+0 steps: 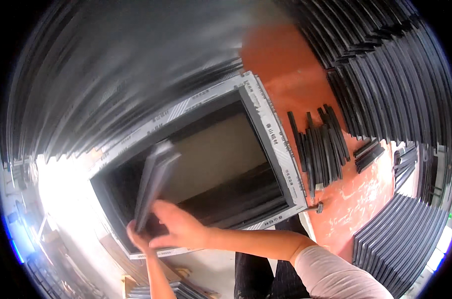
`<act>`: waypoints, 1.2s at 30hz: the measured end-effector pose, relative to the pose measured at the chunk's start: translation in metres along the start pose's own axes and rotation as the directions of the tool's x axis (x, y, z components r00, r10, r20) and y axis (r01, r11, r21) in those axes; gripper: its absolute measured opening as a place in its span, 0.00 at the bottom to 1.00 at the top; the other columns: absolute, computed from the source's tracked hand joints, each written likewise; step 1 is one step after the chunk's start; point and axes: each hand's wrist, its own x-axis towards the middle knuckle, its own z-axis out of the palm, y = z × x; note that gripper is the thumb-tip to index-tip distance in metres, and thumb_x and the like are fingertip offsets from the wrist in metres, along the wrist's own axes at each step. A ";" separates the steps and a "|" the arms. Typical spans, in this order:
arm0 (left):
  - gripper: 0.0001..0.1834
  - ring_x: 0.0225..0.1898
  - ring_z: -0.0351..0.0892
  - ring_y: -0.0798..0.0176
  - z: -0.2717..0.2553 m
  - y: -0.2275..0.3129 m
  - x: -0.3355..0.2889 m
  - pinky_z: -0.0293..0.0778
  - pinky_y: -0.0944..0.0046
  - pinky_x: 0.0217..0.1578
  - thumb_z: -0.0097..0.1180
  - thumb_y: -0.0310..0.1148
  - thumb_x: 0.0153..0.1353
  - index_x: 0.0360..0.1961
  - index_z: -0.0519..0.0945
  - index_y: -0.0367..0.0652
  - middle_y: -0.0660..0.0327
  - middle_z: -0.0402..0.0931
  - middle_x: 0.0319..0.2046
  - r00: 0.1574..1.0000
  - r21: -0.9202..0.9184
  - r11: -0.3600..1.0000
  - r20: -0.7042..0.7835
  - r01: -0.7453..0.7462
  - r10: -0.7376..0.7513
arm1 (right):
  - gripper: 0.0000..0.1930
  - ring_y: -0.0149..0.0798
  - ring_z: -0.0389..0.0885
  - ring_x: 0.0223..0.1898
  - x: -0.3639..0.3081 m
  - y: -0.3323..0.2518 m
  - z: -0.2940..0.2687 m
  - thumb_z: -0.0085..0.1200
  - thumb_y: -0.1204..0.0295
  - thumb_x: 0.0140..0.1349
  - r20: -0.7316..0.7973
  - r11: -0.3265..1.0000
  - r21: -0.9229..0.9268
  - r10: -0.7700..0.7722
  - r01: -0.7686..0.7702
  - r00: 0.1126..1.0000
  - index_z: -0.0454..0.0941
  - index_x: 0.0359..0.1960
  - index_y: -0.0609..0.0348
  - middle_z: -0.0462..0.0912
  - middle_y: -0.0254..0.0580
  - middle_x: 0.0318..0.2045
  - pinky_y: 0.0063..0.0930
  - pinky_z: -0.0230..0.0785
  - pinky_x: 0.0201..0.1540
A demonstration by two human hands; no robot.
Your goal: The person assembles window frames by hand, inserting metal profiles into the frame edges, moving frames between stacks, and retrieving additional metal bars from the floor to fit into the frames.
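A rectangular window frame lies slanted in front of me. Its outer edge is wrapped in white printed film, and dark edging runs inside it. Over its left side, a grey profile strip stands tilted, its upper end blurred by motion. My left hand is closed round the lower end of this strip. Close beside it, my right hand has thumb and fingers apart. Its fingertips come near the strip, but whether they touch it is unclear. My right forearm crosses above the frame's near edge.
Short dark strips lie on the orange-red tabletop to the right, with a few shorter pieces beyond. Dark frames are stacked at far right, near right and along the left. A small metal fitting sits by the frame's corner.
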 end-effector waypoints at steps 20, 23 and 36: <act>0.20 0.54 0.70 0.47 0.157 0.074 0.136 0.70 0.47 0.54 0.58 0.23 0.47 0.44 0.75 0.44 0.57 0.69 0.47 0.857 0.332 0.796 0.297 -0.507 0.422 | 0.12 0.35 0.83 0.41 0.030 0.131 -0.154 0.62 0.72 0.61 -0.485 0.707 0.702 0.556 -0.078 0.675 0.76 0.44 0.62 0.80 0.38 0.40 0.35 0.81 0.49; 0.20 0.52 0.70 0.46 0.162 0.077 0.144 0.72 0.48 0.49 0.58 0.23 0.47 0.44 0.75 0.44 0.56 0.68 0.47 0.869 0.396 0.778 0.311 -0.488 0.386 | 0.12 0.34 0.83 0.40 0.046 0.142 -0.161 0.62 0.72 0.61 -0.490 0.707 0.701 0.568 -0.088 0.661 0.76 0.43 0.62 0.80 0.38 0.39 0.36 0.80 0.50; 0.21 0.49 0.70 0.46 0.172 0.075 0.173 0.71 0.51 0.48 0.64 0.23 0.43 0.41 0.76 0.42 0.54 0.71 0.42 0.904 0.429 0.800 0.278 -0.419 0.325 | 0.10 0.36 0.83 0.37 0.096 0.157 -0.171 0.63 0.69 0.61 -0.451 0.722 0.684 0.534 -0.108 0.715 0.78 0.37 0.62 0.81 0.39 0.36 0.36 0.81 0.49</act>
